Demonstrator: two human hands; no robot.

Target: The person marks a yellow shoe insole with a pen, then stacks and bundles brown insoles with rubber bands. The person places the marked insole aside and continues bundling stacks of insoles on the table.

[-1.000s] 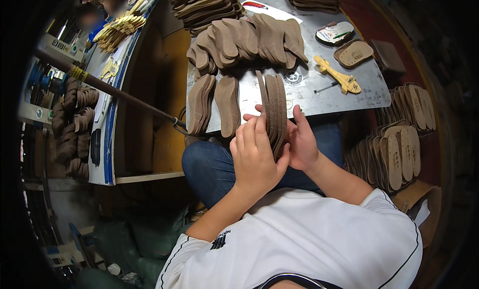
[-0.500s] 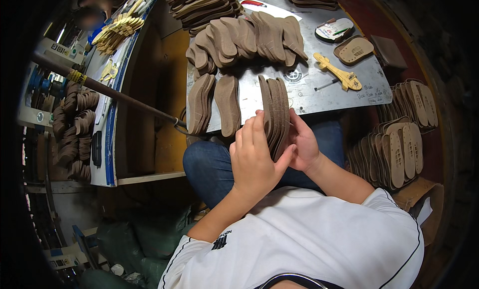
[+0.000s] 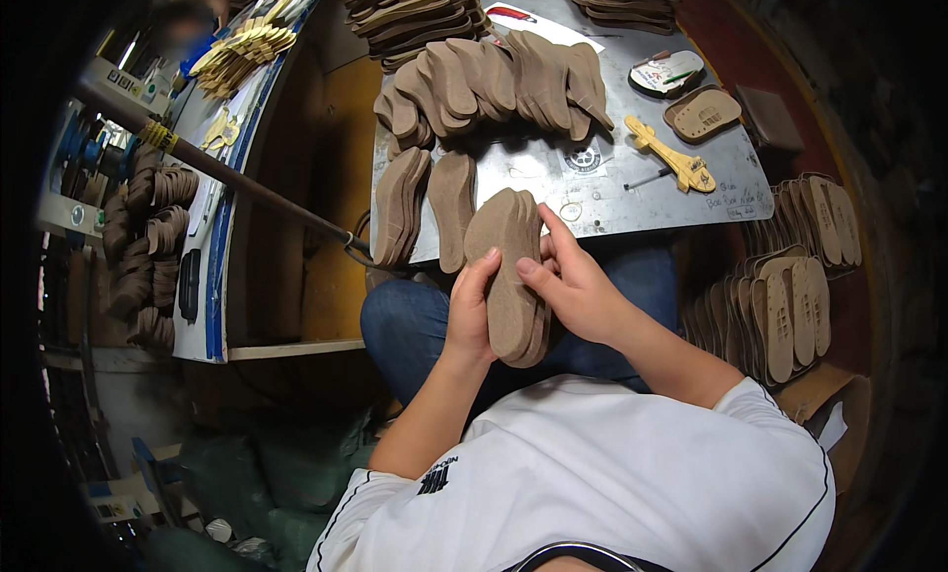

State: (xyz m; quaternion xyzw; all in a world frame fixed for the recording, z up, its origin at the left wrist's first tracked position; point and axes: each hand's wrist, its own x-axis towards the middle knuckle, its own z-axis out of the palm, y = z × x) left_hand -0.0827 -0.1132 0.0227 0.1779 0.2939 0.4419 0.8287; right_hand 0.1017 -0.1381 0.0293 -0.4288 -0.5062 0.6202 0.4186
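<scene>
Between both hands I hold a small stack of brown insoles (image 3: 515, 305) over my lap, at the near edge of the metal table (image 3: 563, 202). The top insole lies face up, its toe end toward the table. My left hand (image 3: 472, 307) grips the stack's left side, thumb on top. From the right, my right hand (image 3: 571, 281) closes on it, thumb pressed on the top face and fingers along the edge. Just beyond lie a single insole (image 3: 453, 211) and a small pile of insoles (image 3: 402, 208). A curved row of insoles (image 3: 494, 83) spreads behind them.
On the table's right lie a yellow sole-shaped template (image 3: 669, 155), a pen (image 3: 647, 177), a tan sole piece (image 3: 703, 113) and a white one (image 3: 667, 73). Tall insole stacks (image 3: 410, 19) stand at the back. Perforated soles (image 3: 790, 315) are racked at right; a metal pole (image 3: 252, 195) slants at left.
The insole stack has tipped from on edge to face up and come closer to my body. Both hands have shifted, and their thumbs now rest on its top.
</scene>
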